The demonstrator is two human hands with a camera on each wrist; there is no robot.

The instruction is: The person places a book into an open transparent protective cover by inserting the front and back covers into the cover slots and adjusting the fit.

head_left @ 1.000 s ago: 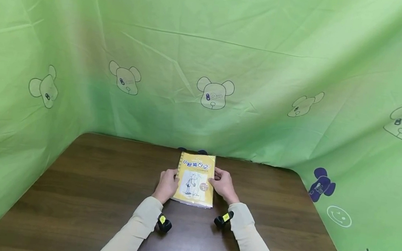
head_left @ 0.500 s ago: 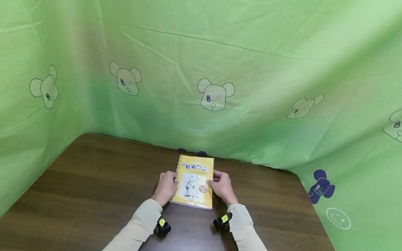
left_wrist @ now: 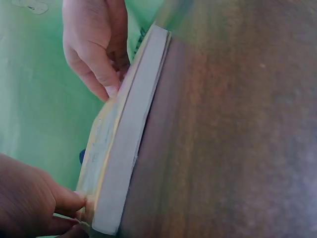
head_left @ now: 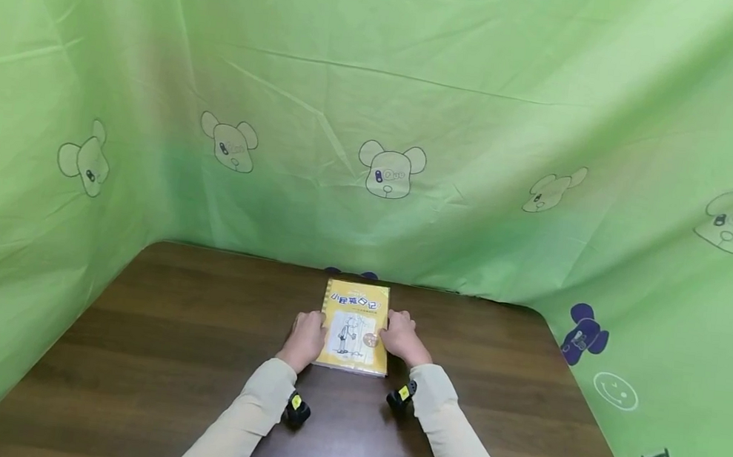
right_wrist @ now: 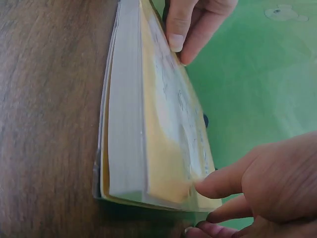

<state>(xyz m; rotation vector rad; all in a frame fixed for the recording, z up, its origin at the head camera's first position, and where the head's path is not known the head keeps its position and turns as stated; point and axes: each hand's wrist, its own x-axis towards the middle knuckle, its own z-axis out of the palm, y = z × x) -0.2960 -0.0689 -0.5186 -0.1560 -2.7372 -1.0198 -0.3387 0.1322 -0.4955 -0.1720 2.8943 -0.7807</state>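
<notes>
A yellow book [head_left: 355,325] with a cartoon figure and blue lettering on its cover lies face up at the far middle of the table in the head view. My left hand [head_left: 306,338] grips its left edge, the thumb on the cover. On the opposite edge my right hand [head_left: 403,338] holds it in the same way, thumb on top. The left wrist view shows the white page block [left_wrist: 130,134] along the near side, with the left fingers partly hidden. In the right wrist view, the right fingers [right_wrist: 233,210] reach round the book's side.
The brown wooden table [head_left: 177,372] stretches out on both sides of the book. Behind it hangs a green curtain [head_left: 289,198] with printed bear heads, close to the table's far edge. Black wrist cameras sit on both cuffs.
The book has shifted very slightly left over the last second. The right hand has come a little left with it, its fingers now drawn in closer against the edge.
</notes>
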